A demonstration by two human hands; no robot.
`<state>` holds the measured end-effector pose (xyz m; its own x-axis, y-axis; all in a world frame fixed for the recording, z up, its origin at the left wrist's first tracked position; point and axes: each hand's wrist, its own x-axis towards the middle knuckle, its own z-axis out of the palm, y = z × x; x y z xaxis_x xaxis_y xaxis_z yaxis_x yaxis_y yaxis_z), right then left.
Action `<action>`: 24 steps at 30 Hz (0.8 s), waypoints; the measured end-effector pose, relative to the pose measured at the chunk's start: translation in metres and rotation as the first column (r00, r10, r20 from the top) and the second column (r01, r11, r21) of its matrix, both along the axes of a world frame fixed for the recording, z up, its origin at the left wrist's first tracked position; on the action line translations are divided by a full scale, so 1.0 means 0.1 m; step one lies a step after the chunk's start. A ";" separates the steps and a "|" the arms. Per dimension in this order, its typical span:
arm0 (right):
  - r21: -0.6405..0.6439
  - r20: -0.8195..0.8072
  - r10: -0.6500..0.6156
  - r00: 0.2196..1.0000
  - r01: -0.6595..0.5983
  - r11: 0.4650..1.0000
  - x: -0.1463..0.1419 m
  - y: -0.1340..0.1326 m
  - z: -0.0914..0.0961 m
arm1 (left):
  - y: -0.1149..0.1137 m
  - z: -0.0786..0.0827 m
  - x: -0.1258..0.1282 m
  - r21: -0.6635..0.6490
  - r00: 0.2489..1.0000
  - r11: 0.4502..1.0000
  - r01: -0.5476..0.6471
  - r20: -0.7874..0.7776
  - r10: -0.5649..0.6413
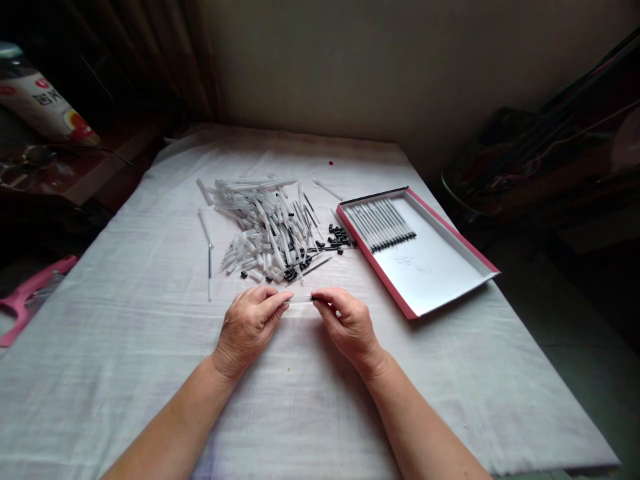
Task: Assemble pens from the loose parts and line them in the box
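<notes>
Between my two hands a clear pen barrel [301, 299] lies level, just above the cloth. My left hand [249, 325] pinches its left end between thumb and fingers. At the other end, my right hand [351, 327] has a small black pen plug [314, 298] in its fingertips; whether the plug sits inside the barrel I cannot tell. Just beyond the hands spreads a heap of clear pen barrels and caps [263, 223] mixed with dark refills. Loose black plugs [339, 235] lie on the heap's right side.
A red-edged box lid [383, 283] at right holds a row of pens [383, 225]. A lone refill [210, 270] touches a clear piece at left. Pink-handled scissors or a similar tool [23, 300] lie at the left edge. A labelled bottle [45, 97] stands behind.
</notes>
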<state>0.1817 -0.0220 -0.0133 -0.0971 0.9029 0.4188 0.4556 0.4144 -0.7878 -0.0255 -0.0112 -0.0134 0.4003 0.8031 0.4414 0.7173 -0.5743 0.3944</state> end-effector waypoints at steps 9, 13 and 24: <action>-0.082 0.254 -0.014 0.967 0.036 0.996 0.04 0.03 -0.01 | -0.01 0.01 0.02 0.049 0.999 0.998 0.038 -0.002 -0.038; -0.162 0.181 0.009 0.983 0.020 0.987 0.04 0.02 0.02 | 0.00 0.01 0.01 0.028 0.999 0.999 0.029 0.016 -0.030; -0.160 0.113 0.034 0.993 -0.016 0.987 0.03 0.01 0.04 | 0.00 0.00 0.00 -0.022 1.000 1.000 0.015 0.017 -0.014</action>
<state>0.1850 -0.0210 -0.0090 -0.1594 0.9537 0.2551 0.5379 0.3006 -0.7876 -0.0252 -0.0113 -0.0139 0.4049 0.8067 0.4304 0.7023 -0.5759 0.4185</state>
